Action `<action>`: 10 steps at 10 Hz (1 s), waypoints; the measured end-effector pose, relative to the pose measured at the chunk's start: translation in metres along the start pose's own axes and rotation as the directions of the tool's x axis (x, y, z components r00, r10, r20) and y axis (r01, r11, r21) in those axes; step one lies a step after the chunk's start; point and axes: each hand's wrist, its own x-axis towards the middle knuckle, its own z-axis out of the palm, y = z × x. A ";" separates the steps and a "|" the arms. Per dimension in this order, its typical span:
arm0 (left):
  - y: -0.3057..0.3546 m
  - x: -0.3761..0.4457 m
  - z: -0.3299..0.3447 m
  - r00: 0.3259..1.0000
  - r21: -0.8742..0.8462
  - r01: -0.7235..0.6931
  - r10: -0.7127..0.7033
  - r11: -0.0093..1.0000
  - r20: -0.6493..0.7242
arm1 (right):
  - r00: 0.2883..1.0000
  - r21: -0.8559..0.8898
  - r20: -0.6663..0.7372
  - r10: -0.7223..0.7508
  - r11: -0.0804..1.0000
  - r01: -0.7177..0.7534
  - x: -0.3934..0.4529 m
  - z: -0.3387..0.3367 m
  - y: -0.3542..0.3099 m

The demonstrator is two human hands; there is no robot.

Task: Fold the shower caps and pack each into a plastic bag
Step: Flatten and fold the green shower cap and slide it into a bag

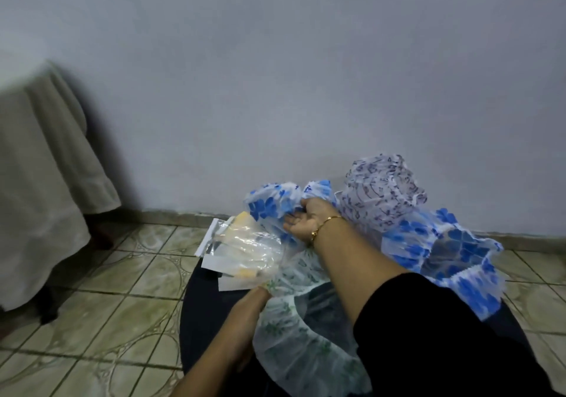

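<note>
A: What are the hands doing?

B: The right hand [301,219] reaches far, its fingers [306,205] curled round a bunched blue-flower cap [269,203] and gripping it. A gold bracelet [324,226] sits at its wrist. The left hand [260,294] is mostly hidden under a green-print cap [294,314]; I cannot tell whether its fingers hold anything.

A: What do they work over?

B: A dark round worktop [208,304], low above a tiled floor [101,286], close to a grey wall [275,74].

A: And around them?

B: Clear plastic bags [242,249] lie in a loose heap at the far left of the worktop, just left of the gripped cap, with something yellow inside. To the right a second blue-flower cap [444,249] lies spread open, and beyond it a purple-print cap [382,188] stands puffed against the wall. The right forearm and black sleeve [444,335] cross over the green-print cap and cover much of the near worktop. Far left, a grey cloth [39,163] drapes over furniture.
</note>
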 end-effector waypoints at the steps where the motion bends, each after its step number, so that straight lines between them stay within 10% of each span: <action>1: 0.002 0.000 -0.002 1.000 0.046 0.017 -0.016 0.999 -0.018 | 0.999 0.048 0.007 0.037 0.998 -0.037 0.001 -0.004 -0.001; 3: -0.001 -0.002 0.002 1.000 0.020 0.018 -0.018 1.000 -0.005 | 1.000 0.073 -0.026 0.017 0.997 -0.015 -0.052 -0.012 -0.011; 5: -0.009 -0.009 0.008 0.999 -0.064 0.050 -0.050 0.997 0.003 | 0.961 -0.305 -0.058 -0.271 0.921 0.241 -0.100 -0.071 -0.015; 7: -0.018 -0.015 0.018 1.000 -0.116 0.008 -0.005 0.993 0.024 | 0.765 -0.639 -0.248 -0.594 0.694 0.331 -0.120 -0.172 0.017; 10: -0.042 -0.027 0.037 0.993 -0.361 0.100 -0.069 0.927 0.096 | 0.995 -0.123 -0.080 -0.064 0.991 0.053 -0.140 -0.197 0.073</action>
